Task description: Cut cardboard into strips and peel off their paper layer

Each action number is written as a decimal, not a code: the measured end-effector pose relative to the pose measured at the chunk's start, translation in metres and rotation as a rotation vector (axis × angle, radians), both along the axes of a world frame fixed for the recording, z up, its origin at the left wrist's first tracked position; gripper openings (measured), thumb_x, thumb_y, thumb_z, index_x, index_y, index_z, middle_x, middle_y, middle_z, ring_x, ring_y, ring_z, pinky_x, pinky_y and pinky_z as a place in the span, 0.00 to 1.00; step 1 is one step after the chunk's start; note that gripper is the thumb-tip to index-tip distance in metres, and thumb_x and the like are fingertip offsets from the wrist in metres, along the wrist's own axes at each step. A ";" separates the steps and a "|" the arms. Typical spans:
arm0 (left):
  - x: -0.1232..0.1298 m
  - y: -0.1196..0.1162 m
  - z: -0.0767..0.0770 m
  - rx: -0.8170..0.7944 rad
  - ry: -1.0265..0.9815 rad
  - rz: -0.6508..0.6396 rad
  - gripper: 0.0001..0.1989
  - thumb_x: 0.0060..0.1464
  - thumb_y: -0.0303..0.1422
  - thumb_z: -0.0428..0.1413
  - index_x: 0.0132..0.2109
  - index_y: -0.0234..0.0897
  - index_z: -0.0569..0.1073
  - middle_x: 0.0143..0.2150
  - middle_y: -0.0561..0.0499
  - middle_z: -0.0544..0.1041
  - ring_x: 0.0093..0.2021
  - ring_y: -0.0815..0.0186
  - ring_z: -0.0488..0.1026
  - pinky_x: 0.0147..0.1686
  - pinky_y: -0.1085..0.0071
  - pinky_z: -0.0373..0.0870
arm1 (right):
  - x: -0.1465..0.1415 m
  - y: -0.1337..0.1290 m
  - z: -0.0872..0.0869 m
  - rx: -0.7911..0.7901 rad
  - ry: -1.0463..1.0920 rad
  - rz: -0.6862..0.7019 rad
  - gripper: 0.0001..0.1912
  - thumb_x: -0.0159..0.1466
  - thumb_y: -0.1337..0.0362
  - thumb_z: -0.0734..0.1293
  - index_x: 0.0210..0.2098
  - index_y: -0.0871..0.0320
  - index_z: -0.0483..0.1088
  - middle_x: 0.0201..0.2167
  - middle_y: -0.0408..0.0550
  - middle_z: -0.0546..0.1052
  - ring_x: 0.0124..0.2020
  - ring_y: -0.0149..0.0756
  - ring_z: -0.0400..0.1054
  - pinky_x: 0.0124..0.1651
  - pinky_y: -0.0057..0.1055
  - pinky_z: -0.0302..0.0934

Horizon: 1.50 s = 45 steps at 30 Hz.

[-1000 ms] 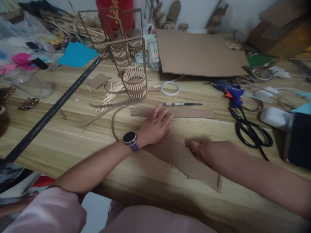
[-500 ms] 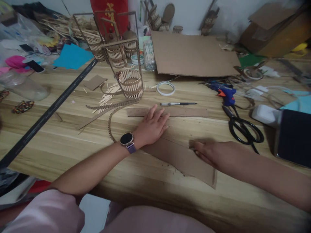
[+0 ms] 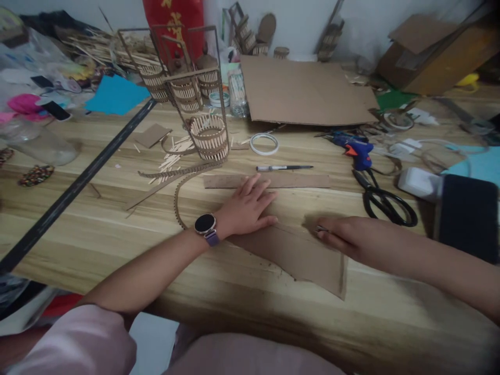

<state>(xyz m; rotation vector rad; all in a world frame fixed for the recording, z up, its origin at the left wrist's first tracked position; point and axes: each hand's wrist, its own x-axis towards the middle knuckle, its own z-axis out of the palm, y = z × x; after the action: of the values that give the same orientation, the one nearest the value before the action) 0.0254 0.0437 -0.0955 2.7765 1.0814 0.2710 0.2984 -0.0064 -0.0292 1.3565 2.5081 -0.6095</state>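
My left hand [image 3: 250, 208] lies with its fingers spread, fingertips on a narrow cardboard strip [image 3: 297, 181] and palm near the left end of a larger cardboard piece [image 3: 300, 255]. A pencil-like line runs along that piece's upper edge. My right hand [image 3: 338, 234] is closed at the piece's right part, pinching a small metallic object [image 3: 321, 229] too small to name. Just beyond the strip lies a pen [image 3: 285, 167]. Left of my left hand, a thin ridged cardboard strip [image 3: 177, 200] curves over the wooden table.
Behind stand a stick basket [image 3: 210, 138] with a tall handle, a tape roll [image 3: 264, 144] and a big cardboard sheet [image 3: 304, 94]. At the right are a blue glue gun [image 3: 360, 153], black-handled scissors [image 3: 390, 205], a white adapter [image 3: 417, 183] and a dark device [image 3: 466, 216].
My left thumb has spread away from its fingers. My right hand has shifted slightly up, and the metallic tip in it now shows. The view has moved a little.
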 end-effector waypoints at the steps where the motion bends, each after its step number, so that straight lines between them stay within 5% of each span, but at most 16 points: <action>1: 0.000 0.000 0.001 -0.008 0.008 0.003 0.35 0.68 0.55 0.49 0.69 0.33 0.65 0.75 0.33 0.57 0.77 0.40 0.42 0.73 0.40 0.45 | -0.004 -0.001 0.000 -0.002 -0.013 0.007 0.17 0.73 0.58 0.53 0.40 0.54 0.71 0.34 0.50 0.81 0.32 0.40 0.77 0.34 0.33 0.63; 9: 0.001 0.001 0.004 -0.041 0.037 0.019 0.36 0.67 0.56 0.49 0.70 0.34 0.65 0.76 0.34 0.53 0.78 0.39 0.40 0.72 0.39 0.47 | -0.050 0.000 0.004 0.025 -0.202 0.028 0.14 0.72 0.63 0.56 0.45 0.56 0.72 0.34 0.51 0.81 0.34 0.42 0.77 0.31 0.32 0.56; 22: 0.003 0.000 0.004 -0.033 0.029 0.030 0.36 0.67 0.54 0.51 0.70 0.34 0.65 0.76 0.34 0.53 0.78 0.39 0.40 0.73 0.40 0.43 | -0.056 -0.003 0.006 0.023 -0.271 0.024 0.13 0.73 0.64 0.57 0.46 0.55 0.73 0.37 0.49 0.83 0.35 0.40 0.78 0.30 0.31 0.54; 29: 0.002 0.000 0.003 -0.031 0.007 0.026 0.36 0.68 0.54 0.50 0.72 0.35 0.62 0.76 0.34 0.54 0.78 0.41 0.40 0.73 0.40 0.43 | -0.070 -0.003 0.010 -0.002 -0.370 -0.022 0.19 0.67 0.75 0.58 0.50 0.54 0.74 0.38 0.54 0.84 0.35 0.46 0.80 0.27 0.33 0.56; 41: -0.003 0.002 0.001 -0.037 0.003 0.013 0.36 0.68 0.56 0.47 0.72 0.36 0.62 0.77 0.35 0.53 0.78 0.42 0.38 0.73 0.40 0.43 | -0.060 -0.016 0.004 0.028 -0.483 -0.059 0.18 0.66 0.75 0.58 0.49 0.53 0.73 0.33 0.50 0.81 0.28 0.39 0.77 0.21 0.29 0.42; 45: -0.004 0.002 0.001 -0.035 0.001 0.006 0.37 0.68 0.57 0.46 0.72 0.36 0.62 0.77 0.35 0.53 0.78 0.42 0.38 0.73 0.39 0.42 | -0.059 -0.017 0.007 0.036 -0.486 -0.048 0.22 0.65 0.77 0.58 0.51 0.52 0.74 0.36 0.52 0.82 0.28 0.40 0.76 0.21 0.29 0.45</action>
<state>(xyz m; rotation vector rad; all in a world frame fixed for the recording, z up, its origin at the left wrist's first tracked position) 0.0216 0.0458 -0.0949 2.7432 1.0848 0.2494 0.2395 -0.0236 -0.0219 1.3812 2.1084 -0.2064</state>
